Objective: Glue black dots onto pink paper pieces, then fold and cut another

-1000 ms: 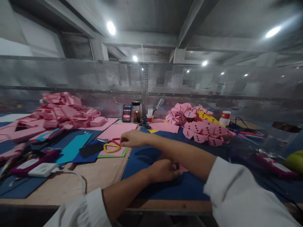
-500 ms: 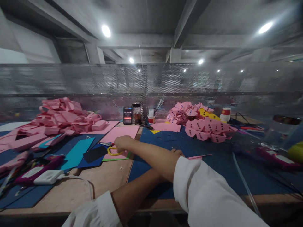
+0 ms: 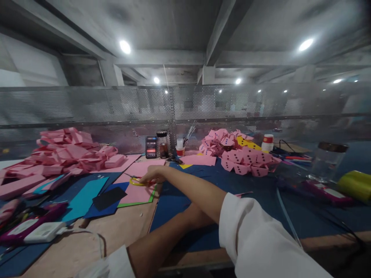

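My right arm reaches across to the left, over my left arm. My right hand (image 3: 153,175) is closed at the yellow handles of a pair of scissors (image 3: 137,182), low over pink paper (image 3: 136,194). A green sheet (image 3: 152,196) shows under that paper's edge. My left forearm passes beneath my right one, towards the blue mat (image 3: 174,199). My left hand is hidden behind my right forearm, so its fingers cannot be seen. The thin tip of a pink paper piece (image 3: 245,193) shows just beyond my right sleeve.
Folded pink paper strips (image 3: 69,150) are heaped at left, dotted pink pieces (image 3: 246,159) at right. A phone (image 3: 151,147), a dark-lidded jar (image 3: 162,146) and a paper cup (image 3: 180,150) stand at the back. A white power adapter (image 3: 45,232) lies left; a clear jar (image 3: 326,164) stands right.
My view has shifted slightly, moving the scene left and down. My right hand has shifted slightly right relative to the scissors, with its fingers less curled. The left hand's fingers, partly visible before, are now hidden.
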The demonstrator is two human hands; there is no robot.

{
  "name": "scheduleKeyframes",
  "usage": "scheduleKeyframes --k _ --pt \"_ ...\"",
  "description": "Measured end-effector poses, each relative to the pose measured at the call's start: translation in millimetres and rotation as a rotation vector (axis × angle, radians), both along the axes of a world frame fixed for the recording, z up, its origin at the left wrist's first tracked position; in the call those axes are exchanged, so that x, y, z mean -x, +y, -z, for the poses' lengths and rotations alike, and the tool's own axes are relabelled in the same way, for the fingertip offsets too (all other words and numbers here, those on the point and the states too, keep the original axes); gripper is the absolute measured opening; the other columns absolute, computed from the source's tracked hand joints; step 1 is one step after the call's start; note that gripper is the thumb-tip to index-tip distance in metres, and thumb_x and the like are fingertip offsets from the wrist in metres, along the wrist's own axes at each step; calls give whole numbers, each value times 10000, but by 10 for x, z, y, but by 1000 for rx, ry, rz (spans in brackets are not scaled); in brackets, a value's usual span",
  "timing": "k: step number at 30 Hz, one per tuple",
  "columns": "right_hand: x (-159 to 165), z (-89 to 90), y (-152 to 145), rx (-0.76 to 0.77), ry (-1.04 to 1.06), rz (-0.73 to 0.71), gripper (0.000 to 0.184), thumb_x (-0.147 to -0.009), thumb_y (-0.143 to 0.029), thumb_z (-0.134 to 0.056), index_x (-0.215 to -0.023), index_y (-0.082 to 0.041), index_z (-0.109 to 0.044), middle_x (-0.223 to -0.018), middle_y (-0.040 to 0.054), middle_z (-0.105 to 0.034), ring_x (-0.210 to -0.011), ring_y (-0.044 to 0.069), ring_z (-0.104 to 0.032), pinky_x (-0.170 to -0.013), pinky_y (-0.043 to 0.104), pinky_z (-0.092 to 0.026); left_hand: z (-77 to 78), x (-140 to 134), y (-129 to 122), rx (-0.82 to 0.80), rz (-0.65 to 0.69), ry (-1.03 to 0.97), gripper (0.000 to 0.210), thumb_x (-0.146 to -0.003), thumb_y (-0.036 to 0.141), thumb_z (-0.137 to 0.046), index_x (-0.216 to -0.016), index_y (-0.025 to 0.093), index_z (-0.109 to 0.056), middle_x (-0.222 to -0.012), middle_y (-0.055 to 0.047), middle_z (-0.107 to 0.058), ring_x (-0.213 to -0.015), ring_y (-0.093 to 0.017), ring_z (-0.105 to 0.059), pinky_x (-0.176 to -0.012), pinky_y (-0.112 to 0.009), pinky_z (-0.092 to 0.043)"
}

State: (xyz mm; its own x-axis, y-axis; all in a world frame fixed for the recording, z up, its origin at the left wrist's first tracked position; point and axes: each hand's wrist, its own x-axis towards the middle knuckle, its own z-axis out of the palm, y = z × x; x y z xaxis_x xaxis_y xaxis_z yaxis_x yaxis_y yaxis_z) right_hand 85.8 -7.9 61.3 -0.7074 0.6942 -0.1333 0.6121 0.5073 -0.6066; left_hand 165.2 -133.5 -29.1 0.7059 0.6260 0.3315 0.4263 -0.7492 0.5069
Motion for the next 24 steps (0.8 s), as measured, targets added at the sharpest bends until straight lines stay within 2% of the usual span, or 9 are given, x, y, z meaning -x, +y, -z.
scheduleKeyframes --k 4,7,9,11,12,15,18,21,24 --pt "-361 -197 -111 167 121 -5 293 -945 -346 -644 -726 -156 -600 -673 -19 -664 -536 63 -535 -526 157 -461 -21 -73 37 17 56 -10 148 -895 260 -663 -1014 213 -739 -1041 -71 -772 -955 -243 -695 -878 -341 -561" --pt "-862 -398 -315 415 469 7 254 -932 -326 -683 -762 -149 -619 -663 -17 -639 -591 69 -562 -552 145 -448 -25 -96 77 25 43 -42 53 -846 222 -702 -807 188 -694 -919 -69 -728 -889 -228 -667 -814 -326 -542" --pt "-1303 -499 -508 397 566 20 275 -899 -340 -736 -744 -150 -611 -634 -33 -603 -586 73 -547 -552 152 -445 -42 -93 85 33 49 -75 29 -841 197 -692 -815 194 -680 -939 -63 -707 -948 -230 -646 -879 -340 -520" --pt "-1785 -533 -722 273 629 16 355 -873 -378 -768 -680 -160 -564 -585 -51 -546 -551 72 -500 -523 163 -422 -67 -81 90 51 53 -105 13 -850 191 -660 -848 194 -672 -992 -71 -685 -976 -231 -630 -910 -357 -510" --pt "-2025 -519 -826 201 648 4 372 -879 -397 -762 -679 -162 -554 -592 -48 -550 -552 70 -493 -522 165 -411 -78 -72 97 63 52 -115 43 -854 182 -633 -870 196 -671 -999 -72 -672 -971 -232 -624 -903 -363 -509" --pt "-2679 -362 -1065 43 658 178 387 -854 -450 -779 -709 -169 -556 -592 -56 -537 -531 70 -499 -489 171 -384 -83 -37 141 65 46 -142 113 -888 190 -573 -927 198 -679 -1003 -69 -654 -993 -233 -621 -917 -368 -504" --pt "-3147 -105 -1144 50 634 355 390 -825 -492 -791 -813 -174 -567 -649 -58 -553 -512 62 -490 -474 173 -391 -30 6 216 9 -59 -95 177 -955 295 -570 -1012 207 -712 -1059 -80 -655 -1021 -257 -613 -909 -388 -500" --pt "-3384 143 -1096 60 600 475 410 -799 -499 -803 -884 -180 -560 -714 -45 -600 -501 56 -484 -461 169 -376 40 40 282 -71 -183 5 274 -857 172 -615 -1088 227 -754 -1127 -88 -671 -1093 -302 -593 -960 -441 -478" --pt "-3427 324 -1014 1 499 474 347 -826 -451 -775 -879 -178 -569 -767 -8 -657 -563 89 -534 -531 204 -422 72 51 304 -120 -183 111 474 -691 16 -566 -1054 237 -776 -1145 -81 -691 -1104 -315 -585 -966 -453 -469"
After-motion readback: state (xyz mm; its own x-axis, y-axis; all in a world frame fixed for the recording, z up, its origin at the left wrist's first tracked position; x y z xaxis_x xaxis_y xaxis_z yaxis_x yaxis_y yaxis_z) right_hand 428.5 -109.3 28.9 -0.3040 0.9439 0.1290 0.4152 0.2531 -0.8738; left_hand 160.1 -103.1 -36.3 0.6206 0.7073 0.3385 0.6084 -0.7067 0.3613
